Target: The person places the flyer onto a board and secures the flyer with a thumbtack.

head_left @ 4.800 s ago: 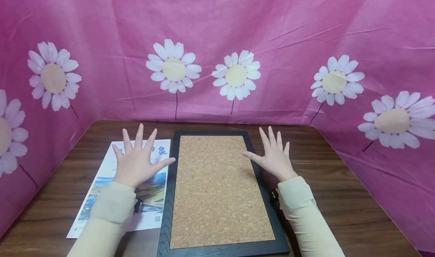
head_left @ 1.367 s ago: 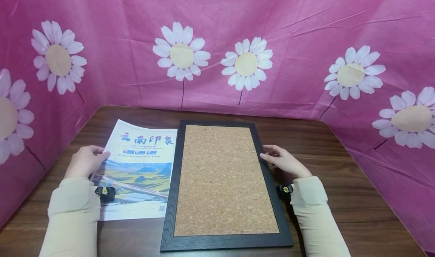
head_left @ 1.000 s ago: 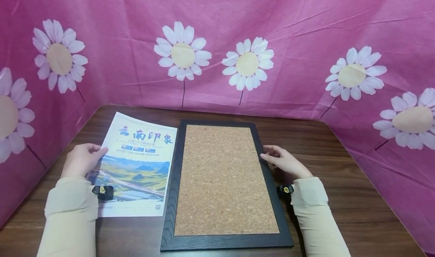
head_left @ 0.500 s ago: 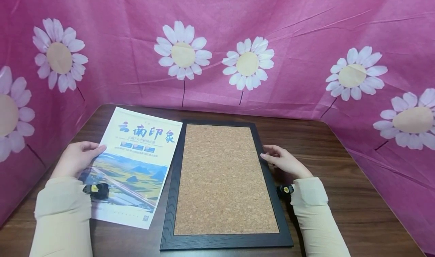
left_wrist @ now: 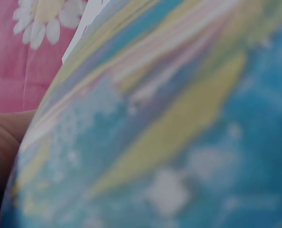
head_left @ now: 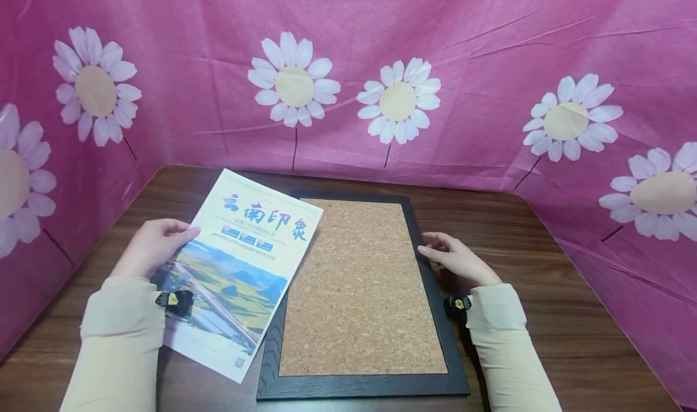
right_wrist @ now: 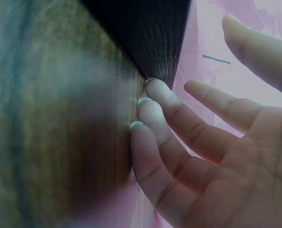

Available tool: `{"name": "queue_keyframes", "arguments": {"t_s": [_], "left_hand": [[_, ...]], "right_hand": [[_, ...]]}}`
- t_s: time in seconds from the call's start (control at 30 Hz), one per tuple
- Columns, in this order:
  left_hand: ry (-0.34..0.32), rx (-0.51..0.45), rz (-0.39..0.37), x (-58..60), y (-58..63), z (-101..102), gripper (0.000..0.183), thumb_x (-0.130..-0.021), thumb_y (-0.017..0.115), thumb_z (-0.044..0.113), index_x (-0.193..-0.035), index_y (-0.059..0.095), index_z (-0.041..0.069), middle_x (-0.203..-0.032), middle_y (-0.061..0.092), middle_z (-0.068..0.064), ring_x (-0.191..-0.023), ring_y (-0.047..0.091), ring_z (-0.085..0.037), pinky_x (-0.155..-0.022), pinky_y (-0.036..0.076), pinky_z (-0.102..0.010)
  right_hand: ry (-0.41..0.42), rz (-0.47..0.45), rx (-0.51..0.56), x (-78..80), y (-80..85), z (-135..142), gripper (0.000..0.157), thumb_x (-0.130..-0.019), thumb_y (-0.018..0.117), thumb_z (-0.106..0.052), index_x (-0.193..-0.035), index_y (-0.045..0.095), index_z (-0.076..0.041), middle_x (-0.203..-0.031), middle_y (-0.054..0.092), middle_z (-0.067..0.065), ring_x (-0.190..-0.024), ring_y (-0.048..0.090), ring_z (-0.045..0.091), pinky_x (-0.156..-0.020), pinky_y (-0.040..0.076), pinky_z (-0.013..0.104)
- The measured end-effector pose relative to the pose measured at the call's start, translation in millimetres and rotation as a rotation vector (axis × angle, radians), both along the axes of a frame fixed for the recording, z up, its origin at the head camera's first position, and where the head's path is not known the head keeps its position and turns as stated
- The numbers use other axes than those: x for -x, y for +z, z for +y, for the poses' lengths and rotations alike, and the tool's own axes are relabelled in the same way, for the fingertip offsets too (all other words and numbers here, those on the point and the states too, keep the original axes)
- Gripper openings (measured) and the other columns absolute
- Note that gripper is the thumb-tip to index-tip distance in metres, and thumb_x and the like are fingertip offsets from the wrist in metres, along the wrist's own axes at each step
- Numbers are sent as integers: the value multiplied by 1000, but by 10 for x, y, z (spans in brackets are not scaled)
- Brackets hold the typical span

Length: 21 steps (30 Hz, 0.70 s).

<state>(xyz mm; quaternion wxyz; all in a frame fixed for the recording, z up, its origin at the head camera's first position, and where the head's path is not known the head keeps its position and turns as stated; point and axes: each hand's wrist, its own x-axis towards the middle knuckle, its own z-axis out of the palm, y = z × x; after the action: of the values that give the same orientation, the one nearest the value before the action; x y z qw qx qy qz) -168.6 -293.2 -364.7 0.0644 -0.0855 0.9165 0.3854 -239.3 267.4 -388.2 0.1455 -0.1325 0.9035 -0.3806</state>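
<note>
A printed paper poster [head_left: 234,279], with a landscape picture and large Chinese characters, is tilted clockwise in the head view. My left hand [head_left: 153,245] pinches its left edge, thumb on top and the other fingers mostly behind it. The poster's right part overlaps the left side of a black-framed cork board [head_left: 365,291]. The blurred poster [left_wrist: 145,114] fills most of the left wrist view, bowed along its edge. At the board's right side rests my right hand [head_left: 454,258]; in the right wrist view its fingertips [right_wrist: 152,109] touch the tabletop by the black frame [right_wrist: 150,33], thumb held apart.
The dark wood table [head_left: 544,315] extends right of the board. A pink cloth [head_left: 348,13] with white flowers encloses the back and sides. A small black device [head_left: 176,302] sits at the left wrist, another device [head_left: 457,305] at the right.
Both hands were spread above the things at first. My left hand then took the poster's left edge, lifted it, turned it clockwise and moved it rightward over the board. The right hand came down beside the board.
</note>
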Motion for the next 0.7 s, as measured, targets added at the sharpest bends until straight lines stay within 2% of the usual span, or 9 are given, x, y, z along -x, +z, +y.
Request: {"name": "queue_keyframes", "arguments": {"t_s": [0.1,0.23,0.47,0.7], "left_hand": [[-23,-3,-11,27,8,95,66,-100,52,48,-132,52,-9,-117,62,-30,-94,58,-31,-79,49,-41],[-48,-6,13,53,4,236,61,-99,55,46,-128,56,-7,-116,62,-29,-94,58,-31,-78,50,-41],[-77,-17,8,97,-24,461,56,-100,54,45,-126,58,-4,-124,59,-29,-108,56,-40,-88,49,-56],[-103,-14,-3,148,-64,684,51,-100,54,44,-124,60,-1,-125,60,-27,-111,56,-39,-95,46,-58]], "right_hand": [[8,5,-2,-2,3,5,67,-98,58,-42,-143,41,3,-123,60,23,-109,57,30,-78,54,33],[-9,-22,-6,16,-3,7,63,-100,58,-37,-146,40,2,-129,57,24,-114,55,34,-82,54,35],[-15,-36,0,16,-2,-13,59,-101,56,-28,-147,37,4,-129,57,25,-115,55,34,-82,55,39],[-29,-33,-9,27,-13,3,60,-100,58,-33,-146,39,2,-128,57,24,-115,55,34,-80,52,31]]}}
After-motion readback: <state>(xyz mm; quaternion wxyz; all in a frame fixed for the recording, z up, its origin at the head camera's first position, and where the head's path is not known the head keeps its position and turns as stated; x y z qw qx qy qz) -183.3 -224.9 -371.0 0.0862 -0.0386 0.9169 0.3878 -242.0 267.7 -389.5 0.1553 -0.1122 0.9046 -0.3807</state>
